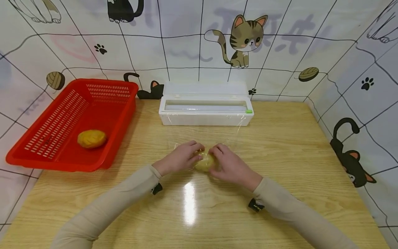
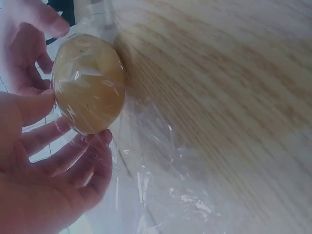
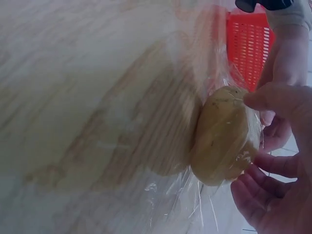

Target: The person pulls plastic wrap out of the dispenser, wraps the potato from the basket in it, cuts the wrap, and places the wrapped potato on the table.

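A yellow potato (image 1: 204, 163) rests on the table, partly covered by clear plastic wrap (image 2: 161, 146). From its left side my left hand (image 1: 184, 157) holds it, thumb and curled fingertips against the film-covered surface. My right hand (image 1: 231, 164) grips the opposite side. In the right wrist view its thumb lies on top of the potato (image 3: 224, 136) and the fingers bend at the lower end. Loose, crinkled film spreads out from the potato in both wrist views. The potato's underside is hidden.
Behind the hands stands a white wrap dispenser (image 1: 206, 118) with its lid raised and a green slider (image 1: 248, 111) at the right end. On the left, a red plastic basket (image 1: 107, 159) holds another yellow potato (image 1: 92, 138). A cat-patterned sheet (image 1: 186, 52) borders the wooden table (image 1: 289, 155).
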`<state>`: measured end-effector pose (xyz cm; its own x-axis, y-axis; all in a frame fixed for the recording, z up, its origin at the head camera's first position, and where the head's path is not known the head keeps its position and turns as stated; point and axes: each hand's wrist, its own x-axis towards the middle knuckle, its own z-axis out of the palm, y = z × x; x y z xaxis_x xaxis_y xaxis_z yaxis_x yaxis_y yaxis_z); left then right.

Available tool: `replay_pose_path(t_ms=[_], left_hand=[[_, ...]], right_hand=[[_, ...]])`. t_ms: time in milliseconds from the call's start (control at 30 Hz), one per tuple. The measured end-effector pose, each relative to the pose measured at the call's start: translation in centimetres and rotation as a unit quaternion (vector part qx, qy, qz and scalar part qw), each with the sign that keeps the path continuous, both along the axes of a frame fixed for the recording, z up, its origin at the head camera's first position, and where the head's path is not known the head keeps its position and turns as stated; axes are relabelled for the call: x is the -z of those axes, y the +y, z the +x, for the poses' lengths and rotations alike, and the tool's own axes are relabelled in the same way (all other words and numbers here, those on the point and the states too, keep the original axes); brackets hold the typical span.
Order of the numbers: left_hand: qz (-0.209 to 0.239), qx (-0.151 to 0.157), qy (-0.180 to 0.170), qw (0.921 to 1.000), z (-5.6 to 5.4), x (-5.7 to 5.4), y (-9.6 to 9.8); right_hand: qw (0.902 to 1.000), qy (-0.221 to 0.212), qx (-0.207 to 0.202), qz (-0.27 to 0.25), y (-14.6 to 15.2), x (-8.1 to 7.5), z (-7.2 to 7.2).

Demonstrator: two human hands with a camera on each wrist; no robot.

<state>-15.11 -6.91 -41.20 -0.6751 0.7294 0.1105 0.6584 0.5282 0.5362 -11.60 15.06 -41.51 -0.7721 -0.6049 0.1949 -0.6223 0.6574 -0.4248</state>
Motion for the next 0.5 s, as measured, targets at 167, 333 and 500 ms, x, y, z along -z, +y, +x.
replay_pose_path(t_ms=[167, 333, 500], left_hand=[[-0.043, -0.024, 0.084, 0.9953, 1.1, -0.2, 0.2], [-0.090, 0.002, 0.260, 0.9614, 3.7, -0.8, 0.6], [-0.144, -0.020, 0.308, 0.9402, 4.9, -0.7, 0.6]], right_hand=[[0.9992, 0.024, -0.006, 0.032, -0.3, 0.3, -0.1], [0.9986, 0.035, -0.006, 0.038, -0.3, 0.3, -0.1], [0.9984, 0.036, -0.002, 0.045, -0.4, 0.0, -0.1]])
